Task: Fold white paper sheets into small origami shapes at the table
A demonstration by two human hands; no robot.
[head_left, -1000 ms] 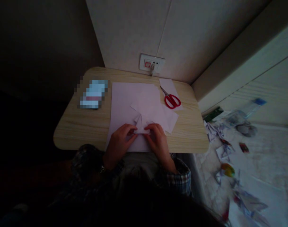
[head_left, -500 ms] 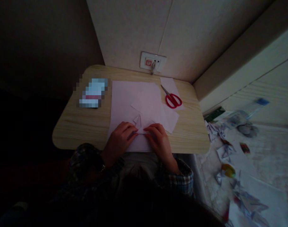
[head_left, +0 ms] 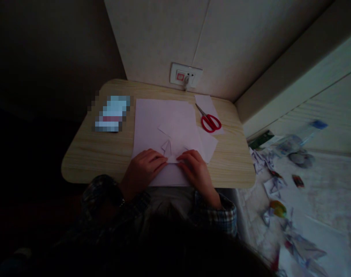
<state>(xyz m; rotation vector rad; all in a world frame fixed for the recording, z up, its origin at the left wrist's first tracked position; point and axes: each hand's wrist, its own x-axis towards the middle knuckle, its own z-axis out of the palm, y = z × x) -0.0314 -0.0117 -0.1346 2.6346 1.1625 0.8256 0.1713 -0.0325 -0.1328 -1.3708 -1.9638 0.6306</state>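
Note:
A small folded white paper piece [head_left: 170, 153] with pointed flaps lies on a large white sheet [head_left: 160, 119] at the near side of a light wooden table [head_left: 91, 154]. My left hand [head_left: 143, 170] presses down on its left end with the fingers curled together. My right hand [head_left: 194, 169] pinches its right end with bent fingers. Both wrists wear plaid sleeves.
Red-handled scissors [head_left: 210, 122] lie on paper at the table's far right. A blurred blue and white object [head_left: 112, 114] sits at the far left. A wall socket [head_left: 185, 75] is behind the table. Scraps of paper [head_left: 275, 182] litter the white surface to the right.
Both hands have shifted slightly toward me along the folded piece, the left fingers flattening onto it. The view has drifted a little.

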